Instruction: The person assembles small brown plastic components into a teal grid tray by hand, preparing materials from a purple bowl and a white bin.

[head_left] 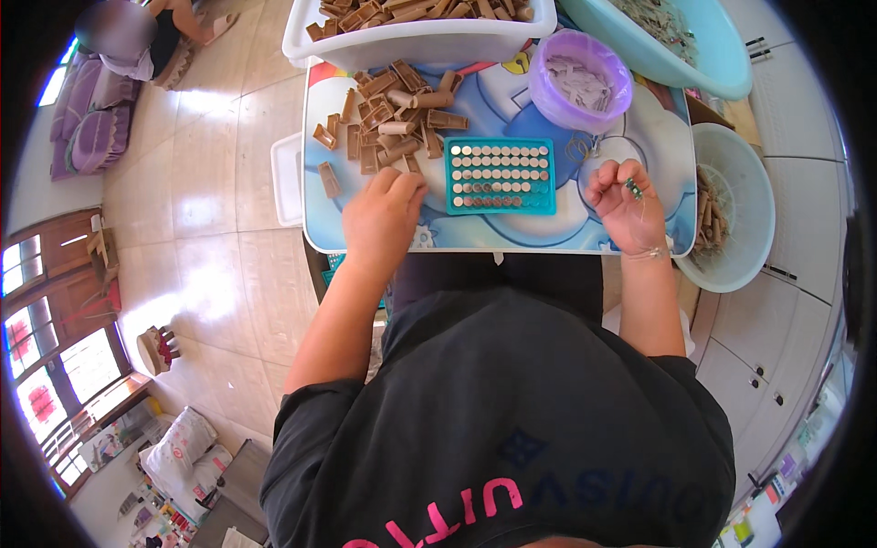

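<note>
My left hand [382,212] is at the near side of a loose pile of brown plastic casings [399,128]. Its fingers are curled together, and one casing [413,164] lies right at the fingertips; whether they grip it is hidden. On the right, my right hand [630,208] is raised palm up, holding a small green circuit board [633,188] with thin wires hanging from it. Between the hands lies a teal tray [501,210] with rows of round silver discs; a few slots at its lower right hold none.
A white bin [420,46] of brown casings stands at the far edge of the patterned table [365,239]. Beyond the tray is a purple-lined tub [548,96] of pale strips. Blue basins [713,68] [763,201] stand at the right. A person [137,46] sits far left.
</note>
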Available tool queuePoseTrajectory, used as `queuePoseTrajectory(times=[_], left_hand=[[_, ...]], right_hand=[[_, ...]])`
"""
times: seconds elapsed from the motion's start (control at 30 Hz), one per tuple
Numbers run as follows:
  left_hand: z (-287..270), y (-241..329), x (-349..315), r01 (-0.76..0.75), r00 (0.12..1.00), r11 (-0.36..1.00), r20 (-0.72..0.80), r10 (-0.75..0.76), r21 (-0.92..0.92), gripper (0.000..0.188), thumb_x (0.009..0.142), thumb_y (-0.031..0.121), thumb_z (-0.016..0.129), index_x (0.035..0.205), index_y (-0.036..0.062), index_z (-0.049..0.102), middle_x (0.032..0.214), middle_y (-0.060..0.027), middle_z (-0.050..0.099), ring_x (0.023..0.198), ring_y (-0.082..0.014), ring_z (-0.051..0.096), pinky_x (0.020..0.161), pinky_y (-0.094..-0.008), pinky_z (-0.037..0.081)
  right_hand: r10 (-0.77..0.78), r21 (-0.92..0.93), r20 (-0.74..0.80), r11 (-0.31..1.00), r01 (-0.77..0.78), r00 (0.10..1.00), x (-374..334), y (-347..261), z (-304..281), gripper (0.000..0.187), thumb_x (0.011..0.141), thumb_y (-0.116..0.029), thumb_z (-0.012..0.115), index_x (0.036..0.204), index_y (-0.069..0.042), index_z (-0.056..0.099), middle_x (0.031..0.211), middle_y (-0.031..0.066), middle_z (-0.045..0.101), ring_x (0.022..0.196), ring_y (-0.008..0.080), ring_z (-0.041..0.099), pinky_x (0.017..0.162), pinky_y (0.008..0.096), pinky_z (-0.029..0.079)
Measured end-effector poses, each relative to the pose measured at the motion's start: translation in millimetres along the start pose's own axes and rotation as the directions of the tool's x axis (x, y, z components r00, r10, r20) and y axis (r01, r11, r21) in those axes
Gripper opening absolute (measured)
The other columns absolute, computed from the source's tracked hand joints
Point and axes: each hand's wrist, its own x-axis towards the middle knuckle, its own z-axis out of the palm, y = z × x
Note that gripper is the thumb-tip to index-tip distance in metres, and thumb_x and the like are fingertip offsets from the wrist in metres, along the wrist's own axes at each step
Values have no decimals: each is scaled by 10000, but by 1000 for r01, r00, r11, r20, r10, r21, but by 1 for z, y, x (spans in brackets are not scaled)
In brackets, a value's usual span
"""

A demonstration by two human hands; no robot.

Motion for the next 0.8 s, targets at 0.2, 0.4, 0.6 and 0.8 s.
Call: queuePoseTrajectory(times=[0.2,0.4,0.6,0.8], left_hand=[[-6,-7,-8,109,993,987,67,-102,-118,123,742,126,673,790,67,576,787,-90,551,725,-292,556,619,-381,452],[-48,25,-10,130,935,790,338,103,-599,142,733,29,684,806,39,562,774,-66,544,686,-200,564,612,-296,460],[-35,40,-11,308,891,491,428,152,-815,154,743,-2,658,828,27,533,786,-29,537,697,-102,538,627,-218,444],[-17,52,-11,226,956,547,290,33,-806,151,742,-19,615,844,14,509,772,-34,526,682,-103,546,631,-224,446]], right_hand=[[138,-109,142,986,-123,980,4,30,63,86,848,-152,614,867,-78,575,940,110,567,848,197,549,730,297,443],[171,-246,193,962,-121,966,11,44,88,64,829,-118,642,842,-74,597,1065,130,565,887,163,535,787,290,433],[225,-276,266,949,-150,937,0,50,98,55,829,-88,641,835,-53,599,968,92,584,887,159,545,796,286,434],[238,-146,71,963,-226,969,-6,55,94,92,838,-101,637,853,-30,580,972,99,570,829,158,566,751,285,479]])
